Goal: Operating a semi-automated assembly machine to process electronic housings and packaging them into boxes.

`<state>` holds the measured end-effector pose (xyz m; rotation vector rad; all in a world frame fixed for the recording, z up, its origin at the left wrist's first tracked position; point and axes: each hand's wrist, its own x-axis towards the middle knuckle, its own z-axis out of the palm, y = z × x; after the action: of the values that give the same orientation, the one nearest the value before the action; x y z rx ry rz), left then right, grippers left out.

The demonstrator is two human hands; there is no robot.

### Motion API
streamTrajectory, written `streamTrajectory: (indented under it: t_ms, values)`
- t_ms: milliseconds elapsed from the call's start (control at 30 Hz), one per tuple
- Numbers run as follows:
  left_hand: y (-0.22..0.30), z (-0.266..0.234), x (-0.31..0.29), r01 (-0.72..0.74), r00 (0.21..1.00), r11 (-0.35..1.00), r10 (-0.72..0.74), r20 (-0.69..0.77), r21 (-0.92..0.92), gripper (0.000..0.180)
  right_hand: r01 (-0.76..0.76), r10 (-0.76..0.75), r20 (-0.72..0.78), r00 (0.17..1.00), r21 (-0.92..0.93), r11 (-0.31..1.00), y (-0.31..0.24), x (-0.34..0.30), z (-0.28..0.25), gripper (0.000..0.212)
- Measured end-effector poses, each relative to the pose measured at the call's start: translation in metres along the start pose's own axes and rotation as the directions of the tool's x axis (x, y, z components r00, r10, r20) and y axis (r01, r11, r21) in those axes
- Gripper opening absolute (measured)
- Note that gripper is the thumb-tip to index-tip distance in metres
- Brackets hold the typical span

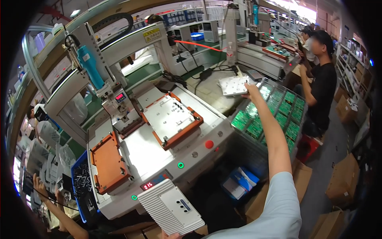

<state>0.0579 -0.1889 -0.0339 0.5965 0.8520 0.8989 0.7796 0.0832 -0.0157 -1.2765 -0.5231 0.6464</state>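
Observation:
At the lower edge, my left hand [170, 235] is closed on the near end of a white finned metal housing [171, 207], held tilted in front of the machine. Its flat face has several dark holes and a slot; most of the hand is hidden. My right arm reaches far right, and my right hand [252, 92] is closed on the edge of a white metal cover [232, 86] with small studs and holes. That cover is above the bench, beside a clear tray of green circuit boards [286, 107]. Another white plate [169, 115] lies in an orange fixture [183, 129] on the machine.
A screwdriving machine with a teal driver [90, 65] stands over the fixtures. A second orange fixture [107, 163] holds no plate. Left of it is a blue bin [81, 183] of dark parts. A co-worker's hand [39, 186] shows at left; another person [320, 79] stands right.

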Motion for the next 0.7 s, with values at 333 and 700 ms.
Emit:
streamTrajectory:
  t_ms: [333, 700]
  values:
    - [0.01, 0.033, 0.015, 0.054, 0.994, 0.994, -0.062, -0.089, -0.09, 0.078, -0.034, 0.04, -0.137, 0.99, 0.047, 0.998, 0.067, 0.11, 0.006, 0.034]
    - [0.002, 0.014, 0.028, 0.071, 0.997, 0.997, -0.072, -0.028, -0.028, 0.081, 0.246, -0.301, -0.041, 0.953, -0.479, 0.843, 0.015, 0.084, -0.011, 0.036]
